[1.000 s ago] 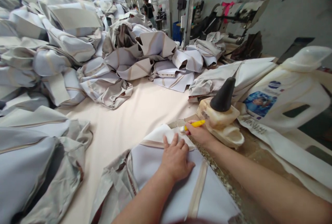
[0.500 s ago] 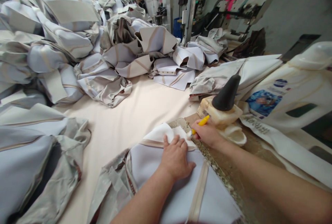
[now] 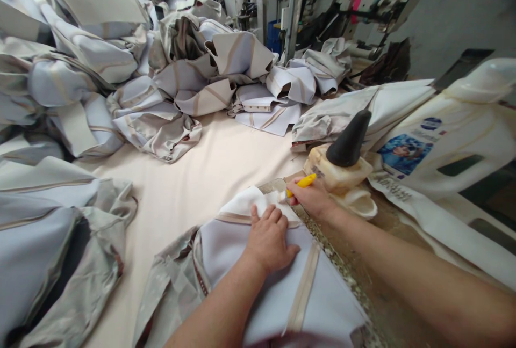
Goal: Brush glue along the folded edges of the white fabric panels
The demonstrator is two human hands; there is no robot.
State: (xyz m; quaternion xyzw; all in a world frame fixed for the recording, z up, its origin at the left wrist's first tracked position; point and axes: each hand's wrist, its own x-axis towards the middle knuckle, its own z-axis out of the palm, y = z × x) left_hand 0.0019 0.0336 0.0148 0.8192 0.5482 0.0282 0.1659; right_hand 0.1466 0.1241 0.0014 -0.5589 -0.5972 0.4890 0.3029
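Head view. We see the left hand (image 3: 269, 239) laid flat, fingers spread narrowly and pressing on a folded white fabric piece (image 3: 282, 283) with beige trim strips, which lies at the near edge of the cream-covered table (image 3: 193, 187). The right hand (image 3: 312, 197) has its fingers closed around a yellow-handled tool (image 3: 300, 181), whose tip meets the upper corner of the fabric piece; we cannot tell the tool's kind. Just beside the right hand stands a yellowish glue bottle (image 3: 338, 173) with a dark cone nozzle (image 3: 350, 138). To its right lies a large white jug (image 3: 447, 133) on its side. Heaped fabric pieces (image 3: 100, 69) cover the far and left table areas.
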